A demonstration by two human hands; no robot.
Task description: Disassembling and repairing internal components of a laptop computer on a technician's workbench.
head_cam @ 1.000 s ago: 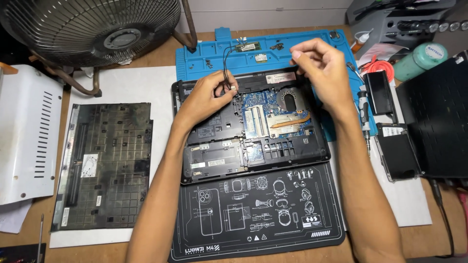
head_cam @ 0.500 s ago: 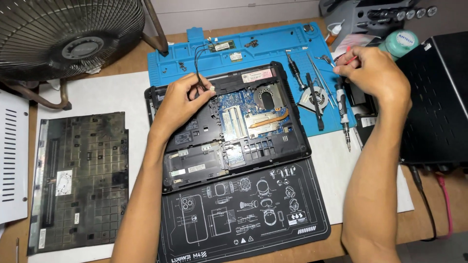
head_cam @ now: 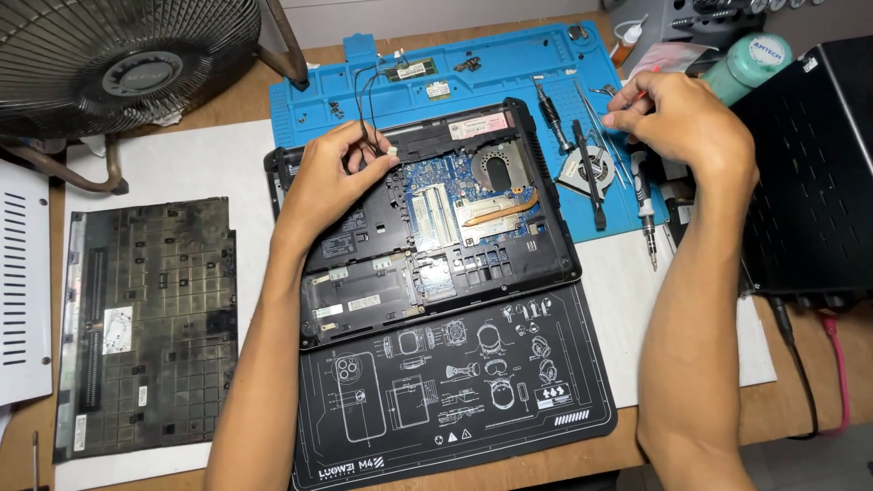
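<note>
Head view: right hand [head_cam: 687, 123] has moved from the laptop [head_cam: 427, 218] to three o'clock, pinching a red tool [head_cam: 644, 91]; left hand [head_cam: 332, 177] keeps pinching black wires [head_cam: 364, 100].

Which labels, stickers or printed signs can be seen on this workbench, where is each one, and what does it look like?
Pale pink rectangular sticker: top edge of the open laptop.
White rectangular labels: laptop's lower left bay.
White sticker: on the dark bottom cover, left.
Teal bottle with a printed label: top right.
Black mat with white line drawings: below the laptop.
</note>
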